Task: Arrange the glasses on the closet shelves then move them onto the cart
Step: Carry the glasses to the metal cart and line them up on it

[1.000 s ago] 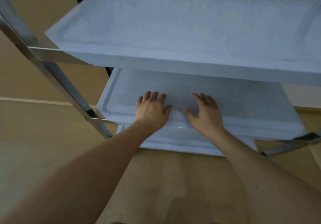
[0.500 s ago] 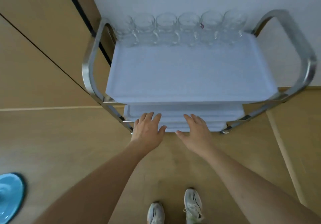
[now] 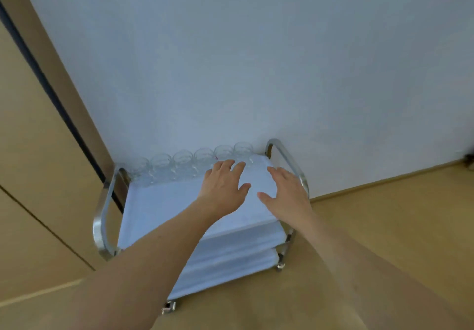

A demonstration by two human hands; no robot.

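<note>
Both your hands were spread, holding nothing: left hand (image 3: 225,186) and right hand (image 3: 284,191) over the cart's (image 3: 102,217) top shelf (image 3: 159,209). Glasses (image 3: 183,163) stood in a row along its far edge, against the wall (image 3: 256,60).

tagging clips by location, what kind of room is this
Probably an indoor service or dining-room corner: a steel three-tier cart stands against a plain white wall on wood-look flooring, with glass mugs lined along its top shelf.

Both hands, left (image 3: 222,188) and right (image 3: 287,194): raised from cart's (image 3: 179,201) middle shelf edge to above top shelf, toward glasses (image 3: 184,165) at 12 o'clock.
</note>
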